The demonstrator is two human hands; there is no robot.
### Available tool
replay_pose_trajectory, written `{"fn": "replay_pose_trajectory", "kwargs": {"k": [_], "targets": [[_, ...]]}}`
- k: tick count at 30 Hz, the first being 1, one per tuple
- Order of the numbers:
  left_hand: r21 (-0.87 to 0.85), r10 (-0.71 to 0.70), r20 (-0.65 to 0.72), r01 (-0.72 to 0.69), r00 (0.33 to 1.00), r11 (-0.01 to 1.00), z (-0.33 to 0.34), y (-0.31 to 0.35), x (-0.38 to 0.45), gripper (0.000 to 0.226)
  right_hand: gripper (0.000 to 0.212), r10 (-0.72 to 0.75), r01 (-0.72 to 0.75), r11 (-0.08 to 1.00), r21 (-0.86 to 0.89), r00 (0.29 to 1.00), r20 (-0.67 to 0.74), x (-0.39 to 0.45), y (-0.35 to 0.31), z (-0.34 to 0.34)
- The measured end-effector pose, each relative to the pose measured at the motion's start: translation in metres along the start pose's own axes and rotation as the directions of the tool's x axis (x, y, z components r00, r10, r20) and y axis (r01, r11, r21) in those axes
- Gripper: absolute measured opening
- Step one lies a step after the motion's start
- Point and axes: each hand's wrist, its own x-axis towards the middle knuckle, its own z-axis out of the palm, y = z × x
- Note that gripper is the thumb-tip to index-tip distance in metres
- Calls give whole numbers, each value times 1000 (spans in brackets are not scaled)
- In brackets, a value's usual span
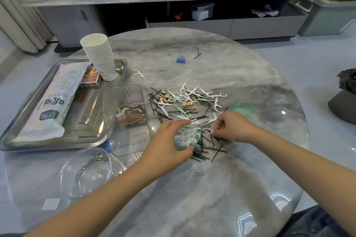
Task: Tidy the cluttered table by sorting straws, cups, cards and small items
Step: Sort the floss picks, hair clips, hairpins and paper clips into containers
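Observation:
A heap of white and green floss picks (192, 98) and black hairpins (204, 150) lies in the middle of the round marble table (221, 59). My left hand (169, 140) grips a small green cup (185, 140) filled with white floss picks. Just to its right, my right hand (233, 127) pinches a white floss pick (209, 130) at the heap's near edge. A stack of white paper cups (100, 56) stands on the steel tray (25, 121) at the left, beside a straw packet (54, 102) and a card box (91, 77).
A clear rectangular box (125, 92) holds hair ties. A clear bowl (86, 169) at the near left holds paper clips. A second green cup (242, 107) sits right of the heap. A blue binder clip (181, 60) and stray hairpins (198, 54) lie farther back.

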Motion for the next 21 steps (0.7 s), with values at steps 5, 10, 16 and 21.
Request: {"fn": "replay_pose_trajectory", "kwargs": {"k": [5, 10, 16, 21], "targets": [[-107, -44, 1, 44, 999, 993, 0, 2, 2, 80, 19, -175, 218, 845, 488, 976, -133, -17, -18, -21], [-168, -21, 51, 29, 998, 985, 1, 2, 2, 85, 20, -357, 424, 644, 637, 903, -239, -33, -43, -18], [-209, -9, 77, 25, 997, 978, 2, 1, 2, 87, 16, -470, 489, 850, 197, 872, -136, -22, -31, -10], [-189, -12, 50, 22, 999, 982, 1, 0, 2, 84, 20, -425, 461, 852, 246, 885, -189, -22, -30, -11]]}}
